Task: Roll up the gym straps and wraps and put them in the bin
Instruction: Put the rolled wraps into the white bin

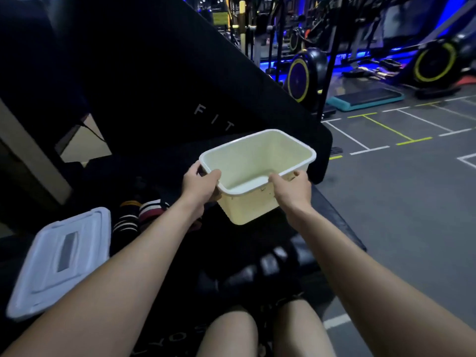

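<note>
Your left hand point(199, 185) grips the near-left corner of the bin point(257, 173), thumb over the rim; your right hand point(292, 188) grips the near-right rim, fingers curled down the outside wall. You hold the bin open side up, tilted, above the dark bench point(332, 215). Striped wraps point(144, 215) lie piled on the bench just below your left forearm. The bin's white lid point(60, 261) lies flat farther left, well apart from the bin.

Cream bin point(253, 173), white lid point(61, 258), striped wraps point(144, 215).
</note>
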